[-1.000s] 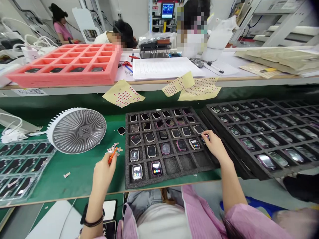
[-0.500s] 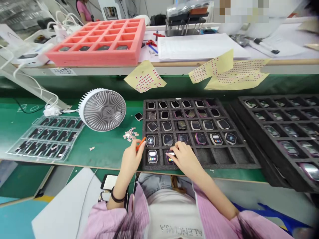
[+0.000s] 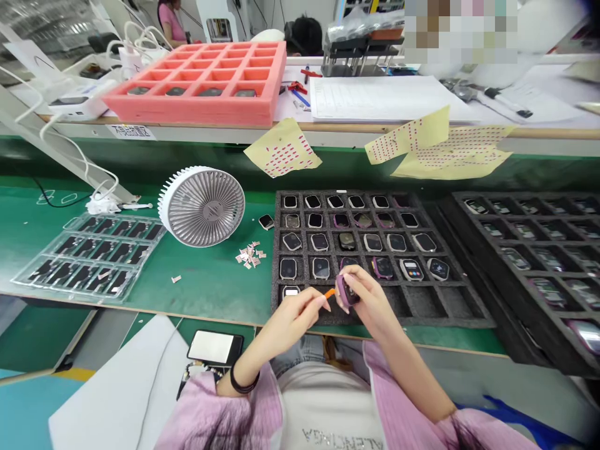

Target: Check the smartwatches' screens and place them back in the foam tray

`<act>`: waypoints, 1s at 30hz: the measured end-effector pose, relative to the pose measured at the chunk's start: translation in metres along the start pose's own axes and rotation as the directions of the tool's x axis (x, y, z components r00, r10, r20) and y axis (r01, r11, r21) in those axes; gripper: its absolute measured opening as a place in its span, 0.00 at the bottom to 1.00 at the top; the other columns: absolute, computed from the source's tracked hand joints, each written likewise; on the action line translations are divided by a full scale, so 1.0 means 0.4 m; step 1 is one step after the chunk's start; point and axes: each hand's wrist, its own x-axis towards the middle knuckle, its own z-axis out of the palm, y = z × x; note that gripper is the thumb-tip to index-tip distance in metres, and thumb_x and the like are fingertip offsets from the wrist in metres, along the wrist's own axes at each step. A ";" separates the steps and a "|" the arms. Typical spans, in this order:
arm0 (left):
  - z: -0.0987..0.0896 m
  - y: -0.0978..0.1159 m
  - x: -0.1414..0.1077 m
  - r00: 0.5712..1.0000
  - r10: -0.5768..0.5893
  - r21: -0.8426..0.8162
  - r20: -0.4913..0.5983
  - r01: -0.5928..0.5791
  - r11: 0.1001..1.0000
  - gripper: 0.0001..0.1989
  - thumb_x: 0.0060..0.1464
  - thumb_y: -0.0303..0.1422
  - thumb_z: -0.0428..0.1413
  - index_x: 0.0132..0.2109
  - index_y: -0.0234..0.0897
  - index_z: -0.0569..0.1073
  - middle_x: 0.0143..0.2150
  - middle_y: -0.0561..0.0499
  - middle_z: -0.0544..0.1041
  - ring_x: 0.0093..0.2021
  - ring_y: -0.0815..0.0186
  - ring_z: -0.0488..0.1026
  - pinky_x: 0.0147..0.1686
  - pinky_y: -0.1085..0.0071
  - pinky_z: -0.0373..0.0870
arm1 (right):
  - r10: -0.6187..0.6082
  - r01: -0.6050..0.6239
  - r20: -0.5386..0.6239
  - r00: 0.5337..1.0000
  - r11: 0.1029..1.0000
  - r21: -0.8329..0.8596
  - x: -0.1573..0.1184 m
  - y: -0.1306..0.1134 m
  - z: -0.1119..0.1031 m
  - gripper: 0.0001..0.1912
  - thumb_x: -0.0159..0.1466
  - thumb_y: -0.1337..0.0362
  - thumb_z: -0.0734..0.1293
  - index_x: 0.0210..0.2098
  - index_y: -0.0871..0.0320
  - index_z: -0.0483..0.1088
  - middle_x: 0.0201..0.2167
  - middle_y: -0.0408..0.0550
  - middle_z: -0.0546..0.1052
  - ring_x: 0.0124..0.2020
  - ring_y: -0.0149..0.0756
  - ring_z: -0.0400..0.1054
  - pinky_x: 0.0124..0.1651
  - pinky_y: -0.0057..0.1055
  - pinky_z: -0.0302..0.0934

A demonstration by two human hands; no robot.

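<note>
R hand [image 3: 371, 300]: thumb + fingers pinched round pink-cased smartwatch [image 3: 347, 291]. Watch tilted up on edge, held just above black foam tray [image 3: 424, 301], near its bottom row. Face mostly hidden by fingers, can't read screen.

L hand [image 3: 291, 322]: short orange pick [image 3: 330, 293] pinched betw thumb & fingertips, rest of fingers loosely curled. Pick tip just beside watch case; can't tell if touching. Hands close together, over lower part of tray. Black bracelet [image 3: 244, 382] on L wrist, pink sleeves on both arms.

Tray: grid of cells, watches lying in upper rows, mixed case colours. One watch [image 3: 290, 292] in bottom row, just past L fingers.

Nearby on green bench mat [image 3: 206, 294]: loose watch [image 3: 266, 222] just L of tray, small heap of film scraps [image 3: 248, 255] beside it, white desk fan [image 3: 201, 206] tilted on its side, clear blister tray [image 3: 89, 253] of dark panels further L. 2nd black foam tray [image 3: 525, 259] at R, next to 1st, filled w/ glossy watches.

Upper shelf: pink foam tray [image 3: 187, 109] w/ 4 dark watches. Yellow sheet w/ red dots [image 3: 281, 148] hangs over shelf edge. Phone [image 3: 214, 347] below bench edge. Co-worker in pink top [image 3: 171, 25] far back.
</note>
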 end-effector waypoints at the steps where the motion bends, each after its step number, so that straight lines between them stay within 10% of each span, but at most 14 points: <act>1: 0.010 0.005 0.006 1.000 0.007 0.001 0.000 -0.007 1.000 0.18 0.64 0.43 0.43 0.38 0.35 0.70 0.20 0.59 0.56 0.22 0.72 0.53 0.24 0.76 0.52 | 0.045 -0.046 0.015 0.999 0.995 0.086 0.004 -0.010 0.011 0.13 0.60 0.53 0.69 0.34 0.55 0.66 0.21 0.36 0.68 0.16 0.26 0.61 0.17 0.23 0.53; 19: 0.022 0.006 0.067 0.996 0.072 -0.301 0.054 -0.053 0.952 0.23 0.60 0.49 0.48 0.30 0.33 0.68 0.15 0.61 0.55 0.16 0.77 0.48 0.19 0.76 0.46 | 0.212 -0.268 0.175 0.961 0.868 0.418 0.041 -0.018 0.065 0.19 0.53 0.53 0.73 0.29 0.56 0.61 0.18 0.31 0.61 0.11 0.16 0.35 0.11 0.16 0.33; 30: -0.001 -0.010 0.060 0.967 0.101 0.026 -0.235 -0.098 0.995 0.19 0.59 0.45 0.50 0.27 0.36 0.62 0.22 0.59 0.58 0.23 0.74 0.54 0.24 0.76 0.51 | -0.141 0.125 -0.189 0.972 0.988 -0.094 0.014 0.027 0.078 0.14 0.61 0.51 0.67 0.33 0.54 0.63 0.21 0.35 0.62 0.17 0.24 0.54 0.16 0.21 0.49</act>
